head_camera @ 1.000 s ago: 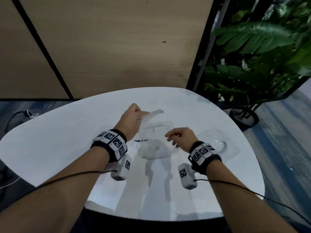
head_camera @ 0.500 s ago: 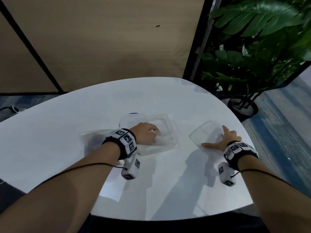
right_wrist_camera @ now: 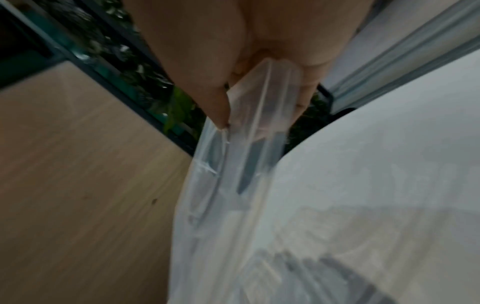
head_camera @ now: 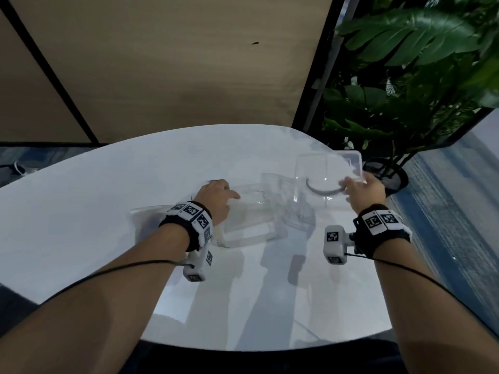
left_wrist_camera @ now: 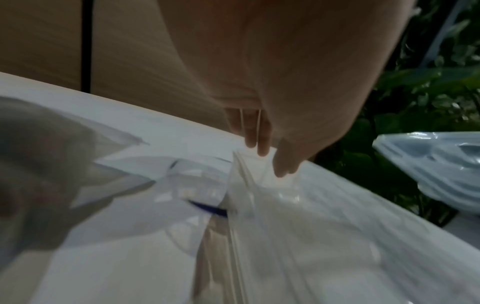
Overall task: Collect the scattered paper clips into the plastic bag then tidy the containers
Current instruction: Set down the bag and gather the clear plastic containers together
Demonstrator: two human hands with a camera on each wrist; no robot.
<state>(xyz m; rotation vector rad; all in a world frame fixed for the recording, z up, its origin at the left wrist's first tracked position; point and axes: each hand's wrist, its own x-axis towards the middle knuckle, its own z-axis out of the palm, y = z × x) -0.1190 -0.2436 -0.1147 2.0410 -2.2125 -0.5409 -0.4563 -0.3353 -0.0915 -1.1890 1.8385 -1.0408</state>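
A clear plastic container point(head_camera: 251, 222) lies flat on the white surface point(head_camera: 81, 211), a little left of the middle. The left hand point(head_camera: 216, 198) rests on its left end with fingers point(left_wrist_camera: 262, 144) stretched out straight, tips touching the plastic. Just left of that hand lies the clear plastic bag point(head_camera: 147, 215), partly hidden under the wrist; a dark blue streak shows in the blurred left wrist view, but nothing on it can be read, and the paper clips cannot be made out. To the right, the right hand point(head_camera: 363, 190) holds a second clear container point(head_camera: 324, 171) lifted off the surface and tilted, its edge pinched between thumb and fingers point(right_wrist_camera: 303, 96); a dark curved mark shows through its wall. Both wrists wear black bands with square black-and-white markers. Beyond the surface's far right edge stands a leafy potted plant point(head_camera: 405, 76), with a wood-panelled wall point(head_camera: 175, 63) at the far side.
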